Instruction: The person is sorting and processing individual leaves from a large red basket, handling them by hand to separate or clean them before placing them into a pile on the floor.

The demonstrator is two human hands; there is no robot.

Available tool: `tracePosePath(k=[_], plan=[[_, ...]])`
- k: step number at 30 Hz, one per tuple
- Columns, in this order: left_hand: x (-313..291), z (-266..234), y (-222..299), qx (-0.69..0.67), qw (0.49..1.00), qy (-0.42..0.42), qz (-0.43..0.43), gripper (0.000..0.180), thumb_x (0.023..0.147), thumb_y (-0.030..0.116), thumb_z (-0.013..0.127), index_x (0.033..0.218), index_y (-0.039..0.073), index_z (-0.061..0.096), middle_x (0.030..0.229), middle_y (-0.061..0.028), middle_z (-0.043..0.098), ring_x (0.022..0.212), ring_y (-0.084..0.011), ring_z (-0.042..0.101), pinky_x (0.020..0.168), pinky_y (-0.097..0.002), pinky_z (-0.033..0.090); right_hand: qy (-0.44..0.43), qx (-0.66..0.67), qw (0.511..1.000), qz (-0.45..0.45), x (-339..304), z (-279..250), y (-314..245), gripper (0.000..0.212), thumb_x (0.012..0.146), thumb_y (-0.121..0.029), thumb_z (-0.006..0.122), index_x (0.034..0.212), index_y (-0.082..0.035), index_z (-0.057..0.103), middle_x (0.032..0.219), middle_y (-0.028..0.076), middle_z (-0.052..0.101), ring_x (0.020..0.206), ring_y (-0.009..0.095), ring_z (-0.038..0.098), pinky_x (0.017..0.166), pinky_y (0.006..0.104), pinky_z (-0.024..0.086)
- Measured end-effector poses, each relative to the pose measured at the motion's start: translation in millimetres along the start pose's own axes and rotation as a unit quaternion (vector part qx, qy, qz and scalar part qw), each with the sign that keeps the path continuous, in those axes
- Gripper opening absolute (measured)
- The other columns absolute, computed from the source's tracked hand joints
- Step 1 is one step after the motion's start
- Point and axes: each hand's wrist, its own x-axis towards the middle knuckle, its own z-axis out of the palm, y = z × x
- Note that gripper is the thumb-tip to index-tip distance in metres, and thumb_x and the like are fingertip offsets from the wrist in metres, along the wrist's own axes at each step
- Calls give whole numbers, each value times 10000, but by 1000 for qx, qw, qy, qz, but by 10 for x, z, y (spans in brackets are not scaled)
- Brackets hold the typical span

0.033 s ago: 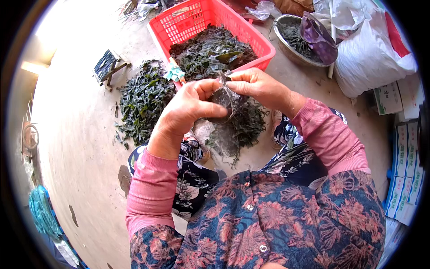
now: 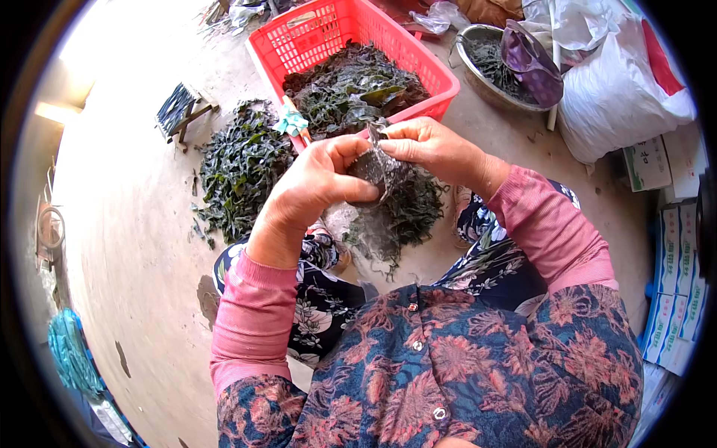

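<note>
L hand [image 2: 317,179] has thumb & fingers curled partway, spread around a dark seaweed piece [image 2: 390,173]; R hand [image 2: 441,153] has thumb & forefinger pinched nearly tight on its upper edge. Piece is up over a small seaweed heap [image 2: 411,216] on the floor [image 2: 149,276], nr the red basket [image 2: 448,84], w/ a leafy pile [image 2: 243,168] to L.

Held leaf [image 2: 390,170]: rough, matt. Crate [image 2: 399,45]: smth plstc. Sleeves [image 2: 549,224]: cloth.

It looks like a workroom, with stacked cartons [image 2: 675,299], a white sack [image 2: 616,104] and red crate [image 2: 435,81].
</note>
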Motion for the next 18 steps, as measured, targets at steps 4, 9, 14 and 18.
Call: tracePosePath(k=[4,9,14,18], plan=[[0,23,-211,221,954,138,152,342,620,-65,589,951,3,537,830,-19,529,753,-87,511,699,-216,422,-23,93,994,43,-36,30,126,271,860,-233,519,1005,-7,559,884,-32,559,824,27,485,764,192,391],[30,117,-306,337,835,344,267,282,648,-32,608,911,24,521,798,-50,503,693,-78,479,603,-201,410,-8,84,996,17,-60,115,135,214,855,-234,527,881,-28,580,804,-73,518,725,12,432,676,169,366],[-67,101,-314,86,947,300,80,128,727,128,676,710,25,601,602,21,547,457,-36,449,427,-170,369,16,40,999,-21,-29,107,44,208,853,-208,542,874,-7,589,783,-68,527,716,12,433,657,177,379],[-56,102,-367,-9,960,250,126,209,755,95,644,943,6,625,678,-2,589,489,-44,483,439,-161,385,39,16,998,-35,-22,71,23,214,845,-217,556,859,-8,598,759,-69,532,705,10,435,647,176,384]])
